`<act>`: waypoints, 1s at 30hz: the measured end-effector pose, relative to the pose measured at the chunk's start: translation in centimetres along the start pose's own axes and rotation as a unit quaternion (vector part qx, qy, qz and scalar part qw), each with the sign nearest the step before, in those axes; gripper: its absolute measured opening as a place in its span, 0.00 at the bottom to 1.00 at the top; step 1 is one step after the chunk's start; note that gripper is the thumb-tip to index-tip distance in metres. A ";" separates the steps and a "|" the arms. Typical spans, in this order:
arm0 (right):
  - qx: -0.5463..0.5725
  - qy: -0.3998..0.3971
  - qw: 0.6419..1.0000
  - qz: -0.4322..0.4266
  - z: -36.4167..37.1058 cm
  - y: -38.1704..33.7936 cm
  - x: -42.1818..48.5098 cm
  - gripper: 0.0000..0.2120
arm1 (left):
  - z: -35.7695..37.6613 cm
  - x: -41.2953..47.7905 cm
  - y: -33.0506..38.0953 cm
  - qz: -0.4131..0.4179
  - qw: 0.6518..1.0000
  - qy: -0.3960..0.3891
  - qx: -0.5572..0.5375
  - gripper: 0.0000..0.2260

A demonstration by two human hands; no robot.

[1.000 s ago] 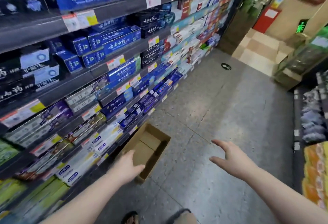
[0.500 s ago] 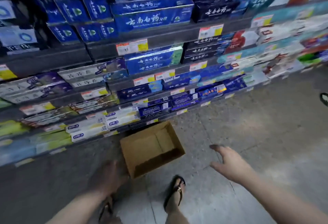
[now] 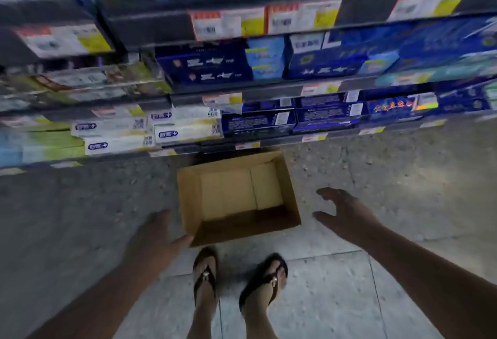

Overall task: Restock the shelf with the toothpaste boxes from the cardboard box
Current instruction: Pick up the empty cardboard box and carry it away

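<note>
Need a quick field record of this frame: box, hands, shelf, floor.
cardboard box: open, on the floor below the lowest shelf; inside looks empty
left hand: open, at the box's near-left corner; contact unclear from blur
right hand: open, fingers spread, right of the box, apart from it
shelf: stocked with toothpaste boxes
feet: in sandals, just behind the box

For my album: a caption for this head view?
Both open hands, left and right, flank an empty-looking cardboard box below toothpaste shelves.

The left hand (image 3: pixel 154 233) has come in beside the box (image 3: pixel 291 199), thumb at its near left corner; the right hand (image 3: pixel 347 213) now flanks its right side.
</note>
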State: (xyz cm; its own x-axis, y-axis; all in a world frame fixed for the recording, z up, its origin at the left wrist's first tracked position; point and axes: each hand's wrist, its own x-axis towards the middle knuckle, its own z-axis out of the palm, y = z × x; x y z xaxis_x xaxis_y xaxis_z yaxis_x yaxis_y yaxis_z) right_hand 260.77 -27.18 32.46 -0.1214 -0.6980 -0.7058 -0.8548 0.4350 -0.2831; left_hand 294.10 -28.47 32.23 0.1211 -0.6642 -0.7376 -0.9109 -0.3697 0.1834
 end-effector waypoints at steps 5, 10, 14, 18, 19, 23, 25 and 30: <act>0.023 -0.002 1.000 0.015 5.9 2.2 7.0 0.27 | 5.1 6.7 -1.4 -0.001 1.000 0.023 -0.010 0.34; 0.008 0.003 1.000 0.029 11.6 4.8 13.4 0.27 | 10.4 13.0 -4.2 -0.011 0.999 0.037 0.002 0.39; 0.000 0.001 0.999 0.042 15.8 6.8 18.2 0.29 | 14.7 17.5 -6.6 -0.039 0.998 0.040 -0.007 0.42; 0.019 -0.004 0.998 0.067 19.0 8.7 21.9 0.30 | 18.1 21.4 -8.9 -0.088 0.995 0.046 -0.020 0.46; 0.021 -0.004 0.997 0.074 19.6 9.1 22.6 0.31 | 18.8 22.3 -9.4 -0.107 0.993 0.046 -0.036 0.46; 0.043 0.008 0.994 0.100 21.4 10.1 24.5 0.33 | 20.9 24.3 -10.3 -0.124 0.984 0.058 -0.116 0.39; 0.067 0.006 0.992 0.106 22.1 10.1 24.8 0.32 | 21.6 24.8 -10.4 -0.123 0.978 0.068 -0.153 0.37; 0.153 0.028 0.980 0.127 23.2 9.0 24.4 0.31 | 22.2 24.8 -9.8 -0.127 0.962 0.091 -0.224 0.37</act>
State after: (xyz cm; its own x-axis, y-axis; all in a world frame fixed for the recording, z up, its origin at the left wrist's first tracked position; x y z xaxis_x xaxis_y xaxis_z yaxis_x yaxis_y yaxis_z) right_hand 261.80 -27.09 -2.40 -0.3457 -0.5718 -0.7440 -0.6027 0.7430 -0.2911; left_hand 297.25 -26.91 -2.21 0.4219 -0.6029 -0.6772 -0.5855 -0.7514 0.3042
